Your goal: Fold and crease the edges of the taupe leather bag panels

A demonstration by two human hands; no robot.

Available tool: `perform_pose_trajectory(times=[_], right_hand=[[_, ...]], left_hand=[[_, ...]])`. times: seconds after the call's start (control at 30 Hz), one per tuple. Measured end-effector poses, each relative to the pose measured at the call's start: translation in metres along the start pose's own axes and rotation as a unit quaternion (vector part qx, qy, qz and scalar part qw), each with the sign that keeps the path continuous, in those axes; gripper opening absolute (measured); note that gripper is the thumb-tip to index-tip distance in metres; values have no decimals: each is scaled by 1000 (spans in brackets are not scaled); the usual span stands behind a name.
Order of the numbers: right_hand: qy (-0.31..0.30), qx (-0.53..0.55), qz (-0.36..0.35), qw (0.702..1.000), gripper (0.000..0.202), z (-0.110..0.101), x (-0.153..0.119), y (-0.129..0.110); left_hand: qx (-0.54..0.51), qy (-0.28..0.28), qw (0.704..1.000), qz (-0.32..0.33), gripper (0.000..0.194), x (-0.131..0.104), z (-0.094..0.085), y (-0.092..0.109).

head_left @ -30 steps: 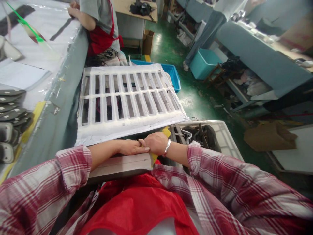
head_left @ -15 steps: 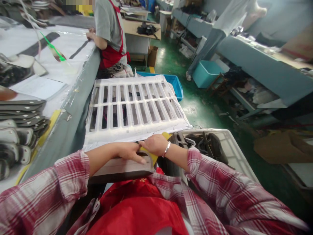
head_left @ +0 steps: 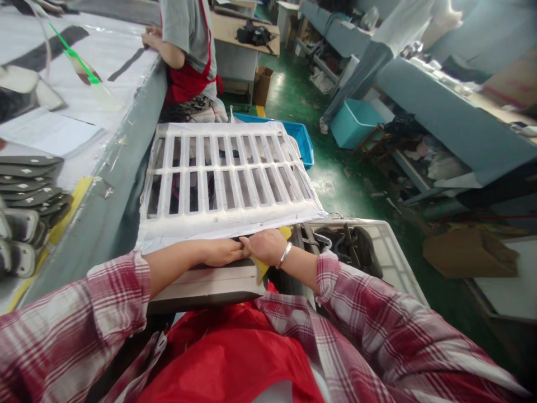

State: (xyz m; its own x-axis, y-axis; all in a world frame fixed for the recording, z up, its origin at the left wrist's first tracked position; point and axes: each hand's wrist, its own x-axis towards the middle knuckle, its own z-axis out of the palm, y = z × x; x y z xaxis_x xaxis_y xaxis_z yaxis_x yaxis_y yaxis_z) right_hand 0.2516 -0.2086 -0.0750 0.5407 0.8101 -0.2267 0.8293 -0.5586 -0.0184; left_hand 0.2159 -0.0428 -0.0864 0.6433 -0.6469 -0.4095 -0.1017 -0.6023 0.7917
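Observation:
My right hand (head_left: 267,246), with a silver bracelet at the wrist, is closed around a yellow piece (head_left: 262,270) whose ends stick out above and below the fist. Beside it, my left hand (head_left: 224,252) lies flat on the near piece, fingers together and fingertips touching the right hand. That piece, pale with a dark edge (head_left: 210,284), rests across my lap. Just beyond both hands is a white slatted rack (head_left: 235,215) with two rows of openings.
A worktable (head_left: 121,134) with stacked dark pieces (head_left: 29,178) runs along the left. A person in a red apron (head_left: 188,78) is at it. A white crate (head_left: 388,246) with dark items stands right; a blue bin (head_left: 304,143) lies behind the rack.
My left hand has gone from spread, thumb apart, over the pale piece to flat with its fingers together by the right hand. The view has shifted slightly.

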Motion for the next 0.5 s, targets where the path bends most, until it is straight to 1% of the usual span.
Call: perform_pose_trajectory(times=[0.1, 0.17, 0.23, 0.3, 0.37, 0.4, 0.43, 0.47, 0.5], right_hand=[[10, 14, 6, 1000, 50, 0, -4, -14], [8, 18, 4, 1000, 52, -4, -4, -21], [-4, 15, 6, 1000, 51, -13, -3, -19], [-4, 26, 44, 999, 49, -23, -5, -5], [12, 51, 106, 993, 47, -32, -14, 19], [16, 64, 130, 989, 46, -33, -22, 33], [14, 78, 152, 985, 45, -32, -31, 45], [3, 113, 182, 977, 44, -29, -42, 55], [-7, 131, 198, 971, 44, -23, -54, 62]], left_hand=[[42, -7, 999, -31, 47, -7, 3, 2], [72, -18, 996, -49, 48, -15, 0, 10], [91, -2, 994, -63, 48, -25, -7, 21], [97, 56, 989, -91, 53, -38, -13, 34], [95, 127, 981, -114, 68, -51, -11, 44], [97, 152, 976, -119, 77, -56, -8, 48], [105, 162, 974, -120, 86, -59, -2, 51], [118, 158, 973, -116, 93, -60, 6, 53], [133, 146, 974, -112, 98, -59, 15, 54]])
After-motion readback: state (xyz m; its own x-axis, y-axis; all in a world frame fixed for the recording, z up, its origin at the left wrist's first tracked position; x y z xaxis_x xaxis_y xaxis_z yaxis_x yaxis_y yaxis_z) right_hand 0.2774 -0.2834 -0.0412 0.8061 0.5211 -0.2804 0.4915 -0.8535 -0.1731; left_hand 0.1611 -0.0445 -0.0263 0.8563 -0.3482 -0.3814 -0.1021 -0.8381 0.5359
